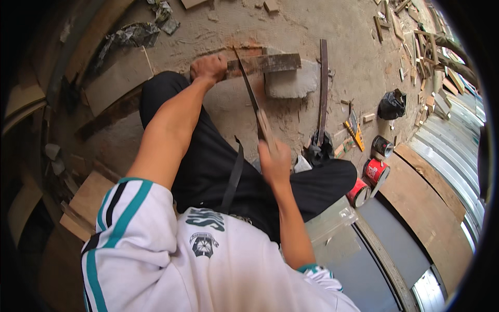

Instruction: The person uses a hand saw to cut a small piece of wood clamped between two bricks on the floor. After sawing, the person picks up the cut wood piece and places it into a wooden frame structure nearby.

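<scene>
My left hand [209, 67] is closed round the left end of a dark, worn wooden board [278, 63]. The board's right part lies across a rough pale block [292, 82] on the ground. In my right hand [275, 160], somewhat blurred, is the wooden handle of a handsaw [248, 87]. Its long, narrow blade is seen nearly edge-on, and its teeth cannot be made out. The blade points away from me and crosses the board just right of my left hand. How deep it sits in the wood does not show.
A dark strip [323, 86] lies right of the block. Beyond it are a yellow-handled tool [355, 130], a black plastic bag [392, 104] and red cans [375, 170]. Boards [423, 208] and corrugated metal sheets [455, 148] line the right side. Wood offcuts are scattered far right.
</scene>
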`<state>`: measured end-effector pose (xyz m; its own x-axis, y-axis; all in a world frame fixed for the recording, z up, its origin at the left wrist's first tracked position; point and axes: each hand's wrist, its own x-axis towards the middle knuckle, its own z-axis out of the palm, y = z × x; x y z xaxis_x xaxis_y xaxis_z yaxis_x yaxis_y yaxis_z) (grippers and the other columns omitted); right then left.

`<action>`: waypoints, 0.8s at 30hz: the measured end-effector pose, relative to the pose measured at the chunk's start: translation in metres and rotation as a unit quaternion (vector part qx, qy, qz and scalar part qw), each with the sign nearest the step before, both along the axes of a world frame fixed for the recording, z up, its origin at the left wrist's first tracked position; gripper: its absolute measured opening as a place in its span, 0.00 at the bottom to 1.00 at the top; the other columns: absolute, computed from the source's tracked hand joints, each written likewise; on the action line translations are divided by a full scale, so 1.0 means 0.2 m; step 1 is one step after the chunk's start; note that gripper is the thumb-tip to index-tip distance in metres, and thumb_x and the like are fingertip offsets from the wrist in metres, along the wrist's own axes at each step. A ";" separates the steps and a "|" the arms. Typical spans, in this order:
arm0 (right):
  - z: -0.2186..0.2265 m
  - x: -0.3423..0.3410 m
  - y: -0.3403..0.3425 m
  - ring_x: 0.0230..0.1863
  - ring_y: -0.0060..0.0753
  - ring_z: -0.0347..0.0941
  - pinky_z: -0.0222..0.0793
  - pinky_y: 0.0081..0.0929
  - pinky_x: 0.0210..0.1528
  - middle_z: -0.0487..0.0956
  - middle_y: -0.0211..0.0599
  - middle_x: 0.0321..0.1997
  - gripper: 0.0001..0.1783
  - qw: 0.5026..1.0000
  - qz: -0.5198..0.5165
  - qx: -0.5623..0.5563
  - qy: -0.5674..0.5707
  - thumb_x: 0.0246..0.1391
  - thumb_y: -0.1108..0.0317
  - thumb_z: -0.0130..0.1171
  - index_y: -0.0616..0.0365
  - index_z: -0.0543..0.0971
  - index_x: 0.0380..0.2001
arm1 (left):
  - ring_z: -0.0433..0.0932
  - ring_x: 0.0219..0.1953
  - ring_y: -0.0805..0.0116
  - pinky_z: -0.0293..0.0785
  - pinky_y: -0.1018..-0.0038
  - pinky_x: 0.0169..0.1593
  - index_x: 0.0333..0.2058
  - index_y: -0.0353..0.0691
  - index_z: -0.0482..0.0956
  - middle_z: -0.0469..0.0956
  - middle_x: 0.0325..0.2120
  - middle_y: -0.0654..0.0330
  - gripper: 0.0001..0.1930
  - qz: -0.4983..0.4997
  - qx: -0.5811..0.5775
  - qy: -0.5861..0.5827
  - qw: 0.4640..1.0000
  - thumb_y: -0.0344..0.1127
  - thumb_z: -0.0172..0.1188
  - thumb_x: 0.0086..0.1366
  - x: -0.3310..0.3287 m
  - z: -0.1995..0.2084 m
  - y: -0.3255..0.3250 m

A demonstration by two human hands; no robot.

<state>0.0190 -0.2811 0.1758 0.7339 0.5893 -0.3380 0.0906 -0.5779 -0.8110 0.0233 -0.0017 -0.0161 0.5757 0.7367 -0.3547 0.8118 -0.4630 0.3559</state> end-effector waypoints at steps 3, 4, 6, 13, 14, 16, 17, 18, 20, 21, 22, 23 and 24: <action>-0.16 0.06 0.09 0.19 0.27 0.67 0.63 0.34 0.24 0.68 0.48 0.17 0.06 1.000 -0.013 -0.009 0.024 0.52 0.73 0.54 0.66 0.75 0.26 | 0.82 0.28 0.48 0.76 0.52 0.38 0.26 0.35 0.85 0.82 0.24 0.44 0.29 -0.008 0.019 -0.026 0.999 0.50 0.39 0.68 -0.01 -0.03 -0.05; -0.12 0.00 0.05 0.18 0.26 0.66 0.62 0.34 0.23 0.67 0.47 0.16 0.07 0.999 -0.024 0.033 0.007 0.53 0.72 0.54 0.65 0.74 0.24 | 0.82 0.27 0.48 0.76 0.51 0.37 0.26 0.36 0.85 0.82 0.24 0.44 0.29 -0.003 0.034 -0.034 0.999 0.50 0.39 0.68 -0.01 -0.03 0.00; -0.03 -0.10 -0.06 0.22 0.25 0.65 0.62 0.32 0.26 0.68 0.47 0.19 0.07 0.998 -0.029 0.053 -0.024 0.54 0.71 0.53 0.66 0.74 0.26 | 0.82 0.30 0.44 0.76 0.51 0.40 0.28 0.35 0.85 0.82 0.25 0.43 0.29 -0.001 0.008 -0.018 1.000 0.50 0.38 0.68 -0.01 -0.01 0.02; -0.03 -0.09 -0.03 0.33 0.29 0.72 0.67 0.29 0.37 0.76 0.51 0.30 0.09 0.999 -0.031 0.012 0.000 0.53 0.74 0.51 0.67 0.78 0.35 | 0.82 0.31 0.42 0.77 0.51 0.40 0.27 0.33 0.84 0.82 0.26 0.43 0.30 0.003 0.009 -0.025 1.000 0.50 0.38 0.68 -0.01 -0.07 0.01; -0.05 -0.10 -0.08 0.27 0.28 0.68 0.65 0.30 0.32 0.73 0.51 0.25 0.07 0.999 -0.027 0.042 -0.017 0.53 0.73 0.52 0.66 0.75 0.30 | 0.82 0.30 0.42 0.77 0.51 0.39 0.26 0.33 0.84 0.82 0.26 0.43 0.30 0.000 0.016 -0.022 1.000 0.50 0.38 0.67 -0.01 -0.06 0.00; -0.11 -0.14 -0.18 0.17 0.27 0.60 0.61 0.33 0.21 0.66 0.51 0.15 0.10 0.995 -0.016 0.088 -0.054 0.54 0.71 0.53 0.65 0.71 0.22 | 0.82 0.28 0.43 0.76 0.52 0.37 0.26 0.35 0.85 0.82 0.25 0.43 0.29 0.003 0.016 -0.024 1.000 0.49 0.39 0.67 -0.02 -0.09 -0.01; -0.25 -0.05 -0.05 0.17 0.27 0.61 0.62 0.33 0.22 0.67 0.52 0.15 0.10 0.998 -0.017 0.049 -0.023 0.54 0.71 0.53 0.65 0.72 0.22 | 0.82 0.27 0.44 0.76 0.52 0.36 0.27 0.36 0.85 0.82 0.24 0.43 0.28 -0.005 0.017 -0.030 0.999 0.49 0.39 0.67 -0.01 -0.10 -0.02; -0.32 0.00 0.03 0.18 0.27 0.62 0.63 0.32 0.22 0.67 0.53 0.16 0.09 1.000 -0.013 0.010 0.012 0.54 0.72 0.53 0.66 0.73 0.23 | 0.82 0.28 0.44 0.76 0.52 0.37 0.27 0.36 0.85 0.82 0.25 0.43 0.29 -0.002 0.015 -0.028 0.999 0.49 0.39 0.67 -0.01 -0.09 -0.01; -0.23 -0.10 -0.10 0.18 0.28 0.64 0.63 0.32 0.22 0.68 0.52 0.16 0.09 1.000 -0.017 0.012 0.004 0.54 0.71 0.55 0.65 0.73 0.23 | 0.82 0.28 0.44 0.76 0.52 0.38 0.27 0.35 0.85 0.82 0.25 0.43 0.29 0.004 0.011 -0.024 1.000 0.49 0.39 0.68 -0.01 -0.08 -0.01; -0.19 -0.10 -0.15 0.18 0.28 0.65 0.62 0.32 0.23 0.69 0.51 0.16 0.09 0.999 -0.009 0.035 -0.004 0.53 0.71 0.55 0.65 0.73 0.23 | 0.82 0.26 0.45 0.77 0.53 0.37 0.25 0.35 0.85 0.81 0.23 0.43 0.29 0.015 0.065 -0.040 0.997 0.49 0.39 0.68 -0.01 -0.12 -0.02; -0.15 -0.14 -0.21 0.18 0.28 0.67 0.62 0.32 0.23 0.69 0.50 0.16 0.09 0.999 -0.013 0.045 -0.009 0.53 0.71 0.56 0.65 0.73 0.23 | 0.81 0.26 0.45 0.76 0.53 0.36 0.23 0.36 0.84 0.81 0.22 0.44 0.29 0.003 0.023 -0.026 0.999 0.49 0.39 0.67 -0.01 -0.09 -0.01; -0.12 -0.17 -0.23 0.18 0.31 0.68 0.63 0.33 0.23 0.70 0.49 0.16 0.08 0.997 -0.025 0.069 -0.018 0.52 0.71 0.57 0.65 0.73 0.23 | 0.81 0.28 0.43 0.76 0.52 0.38 0.24 0.34 0.84 0.81 0.23 0.43 0.29 0.003 0.000 -0.025 1.000 0.50 0.39 0.67 -0.01 -0.04 -0.01; -0.09 -0.19 -0.24 0.19 0.34 0.70 0.63 0.34 0.23 0.71 0.47 0.16 0.08 0.995 -0.033 0.091 -0.027 0.52 0.72 0.58 0.65 0.73 0.23 | 0.81 0.30 0.41 0.76 0.51 0.39 0.24 0.33 0.83 0.81 0.25 0.42 0.29 0.009 -0.023 -0.027 0.999 0.50 0.40 0.67 -0.01 -0.01 -0.01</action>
